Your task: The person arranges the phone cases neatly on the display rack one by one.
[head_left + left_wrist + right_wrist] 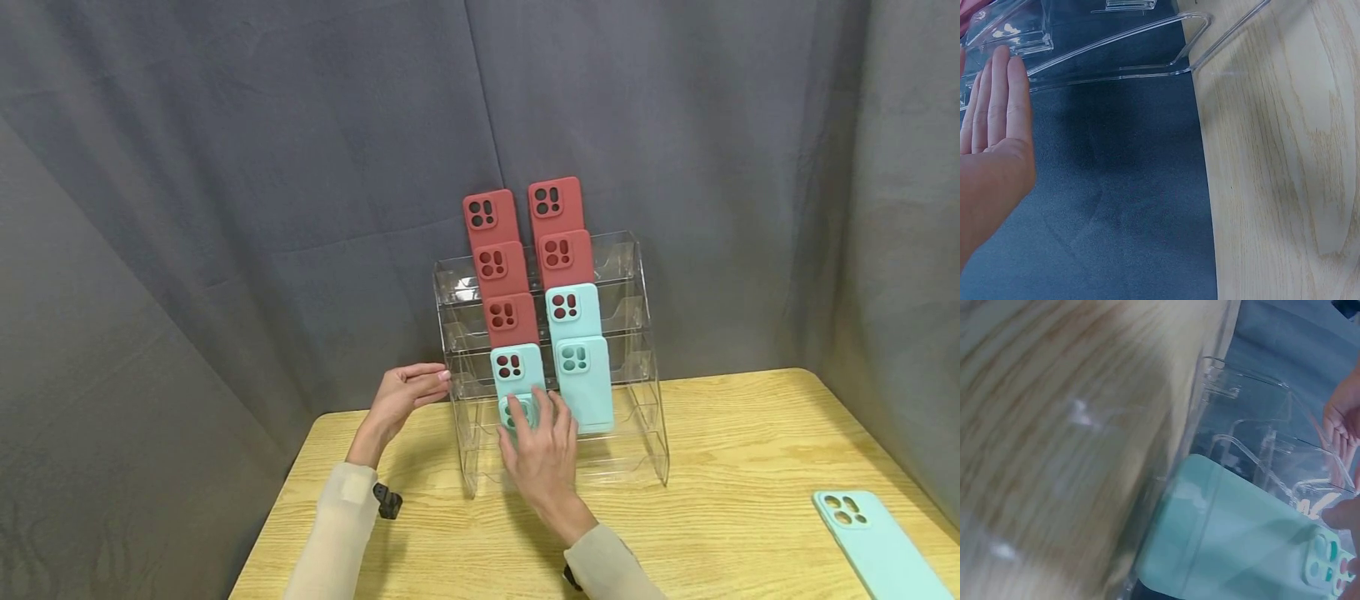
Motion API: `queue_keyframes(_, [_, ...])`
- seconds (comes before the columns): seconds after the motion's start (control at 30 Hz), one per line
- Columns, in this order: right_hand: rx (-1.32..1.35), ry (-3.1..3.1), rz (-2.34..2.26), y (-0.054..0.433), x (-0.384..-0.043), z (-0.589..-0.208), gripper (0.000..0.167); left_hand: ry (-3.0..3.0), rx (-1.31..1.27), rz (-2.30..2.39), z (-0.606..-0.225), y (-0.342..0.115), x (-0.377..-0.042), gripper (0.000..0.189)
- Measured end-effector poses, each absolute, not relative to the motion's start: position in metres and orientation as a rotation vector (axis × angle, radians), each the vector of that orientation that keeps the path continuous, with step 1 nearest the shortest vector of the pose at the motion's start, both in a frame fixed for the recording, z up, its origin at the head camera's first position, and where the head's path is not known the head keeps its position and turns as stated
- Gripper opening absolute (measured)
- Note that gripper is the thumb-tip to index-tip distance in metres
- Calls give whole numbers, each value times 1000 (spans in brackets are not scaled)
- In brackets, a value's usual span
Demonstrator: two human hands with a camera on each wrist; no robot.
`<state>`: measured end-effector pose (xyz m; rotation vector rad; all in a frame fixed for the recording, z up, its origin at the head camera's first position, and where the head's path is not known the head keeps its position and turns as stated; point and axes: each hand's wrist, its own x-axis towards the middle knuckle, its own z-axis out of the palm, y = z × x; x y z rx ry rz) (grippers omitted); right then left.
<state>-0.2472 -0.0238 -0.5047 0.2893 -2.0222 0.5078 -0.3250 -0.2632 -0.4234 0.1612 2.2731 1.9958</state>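
A mint phone case (1229,531) sits in the lowest front tier of a clear acrylic display rack (622,467). Over its upper part is my right hand (543,454), fingers spread and lightly bent, fingertips at the camera cutouts. The thumb lies beside the case's left edge. My left hand (405,396) is at the rack's left side, its fingers straight and close together in the left wrist view, holding nothing. Behind the front case stands another mint case (517,367), with red cases (512,321) stepping up above. The right column has mint cases (588,392) below red ones (566,258).
One more mint phone case (885,542) lies on the wooden table (735,467) at the right front. Grey curtain (300,167) hangs close behind the rack and along both sides of the table.
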Motion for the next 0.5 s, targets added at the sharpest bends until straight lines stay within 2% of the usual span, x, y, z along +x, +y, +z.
queue_keyframes(0.17, [302, -2013, 585, -15, -236, -494, 56, 2275, 157, 1991, -424, -263, -324, 44])
queue_keyframes(0.5, [317, -1980, 699, 36, -220, -467, 43, 2266, 166, 1997, -423, -263, -325, 44])
